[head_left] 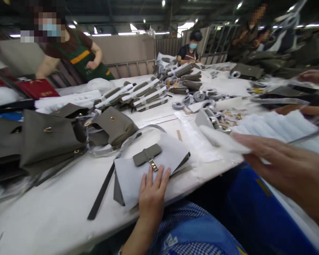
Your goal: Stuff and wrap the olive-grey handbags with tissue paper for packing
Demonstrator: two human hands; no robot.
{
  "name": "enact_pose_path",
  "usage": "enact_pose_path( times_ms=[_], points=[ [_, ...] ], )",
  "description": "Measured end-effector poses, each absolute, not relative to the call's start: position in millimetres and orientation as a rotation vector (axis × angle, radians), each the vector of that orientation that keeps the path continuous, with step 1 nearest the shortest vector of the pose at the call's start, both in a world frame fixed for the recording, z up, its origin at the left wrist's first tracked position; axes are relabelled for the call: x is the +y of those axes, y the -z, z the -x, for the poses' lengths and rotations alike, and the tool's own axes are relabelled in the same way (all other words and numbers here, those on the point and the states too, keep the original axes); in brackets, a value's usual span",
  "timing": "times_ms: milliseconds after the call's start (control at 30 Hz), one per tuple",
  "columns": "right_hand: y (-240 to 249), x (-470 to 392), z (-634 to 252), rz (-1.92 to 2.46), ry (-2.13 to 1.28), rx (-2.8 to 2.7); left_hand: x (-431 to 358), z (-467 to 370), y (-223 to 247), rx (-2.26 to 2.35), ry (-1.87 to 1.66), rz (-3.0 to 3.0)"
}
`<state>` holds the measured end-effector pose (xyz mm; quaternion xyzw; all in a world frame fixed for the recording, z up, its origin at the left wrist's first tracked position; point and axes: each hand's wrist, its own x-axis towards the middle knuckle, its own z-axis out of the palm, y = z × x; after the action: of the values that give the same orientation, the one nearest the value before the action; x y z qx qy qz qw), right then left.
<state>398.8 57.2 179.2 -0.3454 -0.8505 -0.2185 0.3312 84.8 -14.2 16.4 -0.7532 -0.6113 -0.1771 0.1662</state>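
Observation:
A handbag (133,177) lies on the white table, its front covered by a pale sheet, with a grey-green tab and metal clasp (153,165) exposed. My left hand (152,193) rests on it just below the clasp, fingers spread and flat. A dark strap (102,193) hangs off the bag's left side, and a wrapped handle arches behind it. At the right, my right hand (281,163) is raised and blurred by motion, its fingers pinching a thin white sheet (223,139) that extends left over the table's edge.
More grey-green bags (51,141) stand at the left. Wrapped straps (146,94) and rolled strips (199,96) fill the middle. White padding (279,125) and a blue bin (244,198) are at the right. Several people work around the table (69,212).

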Motion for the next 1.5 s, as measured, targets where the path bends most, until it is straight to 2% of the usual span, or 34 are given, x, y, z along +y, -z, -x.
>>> enact_pose_path(
  times_ms=[133,300,433,700,1000,1500],
  points=[
    [-172,94,-278,0.335,0.499,-2.528,-15,-88,-17,-1.744,0.540,2.096],
    [-124,126,-211,0.203,0.106,-2.962,-13,-91,-20,-1.753,0.555,2.070],
    [-104,148,-211,0.249,-0.171,-3.179,-13,-93,-22,-1.797,0.541,2.067],
    [-121,153,-210,0.183,-0.190,-3.059,-15,-94,-23,-1.804,0.568,2.036],
    [-86,148,-217,0.064,-0.276,-3.023,-14,-94,-23,-1.811,0.586,2.061],
    [-85,154,-212,-0.179,-0.341,-2.907,-19,-93,-14,-1.766,0.567,2.049]
  ],
)
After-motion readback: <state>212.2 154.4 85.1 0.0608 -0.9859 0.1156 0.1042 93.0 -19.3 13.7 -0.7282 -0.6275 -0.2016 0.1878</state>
